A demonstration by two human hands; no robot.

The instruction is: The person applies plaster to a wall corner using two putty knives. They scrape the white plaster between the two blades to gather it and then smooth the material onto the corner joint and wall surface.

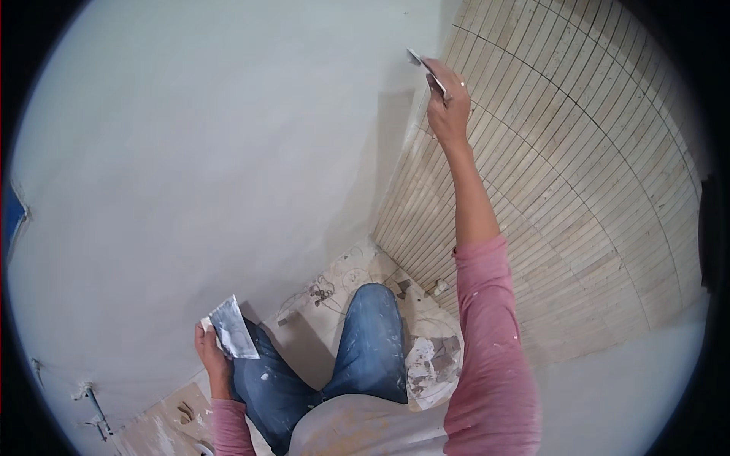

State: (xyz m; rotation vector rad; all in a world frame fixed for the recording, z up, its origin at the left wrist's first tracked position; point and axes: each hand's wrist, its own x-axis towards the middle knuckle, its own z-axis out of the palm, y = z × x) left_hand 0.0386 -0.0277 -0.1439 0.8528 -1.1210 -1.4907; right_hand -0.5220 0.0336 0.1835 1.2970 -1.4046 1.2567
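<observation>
My right hand (pixel 450 112) is raised on an outstretched arm to the corner where a smooth pale wall (pixel 228 152) meets a wall of narrow beige strips (pixel 547 144). Its fingers are closed round a putty knife (pixel 414 58), whose edge points at the smooth wall; I cannot tell whether it touches. Low at the left, beside my thigh, my left hand (pixel 213 356) grips a wide metal scraper (pixel 237 328) by its back edge. That blade's flat grey face shows smears, with a little pale paste near the fingers.
Below me the floor (pixel 342 273) is spattered and littered with scraps. A round, white-smeared thing (pixel 433 368) lies beside my right knee. Pipe fittings (pixel 93 403) stick out of the wall at lower left. A blue patch (pixel 14 213) shows at the far left.
</observation>
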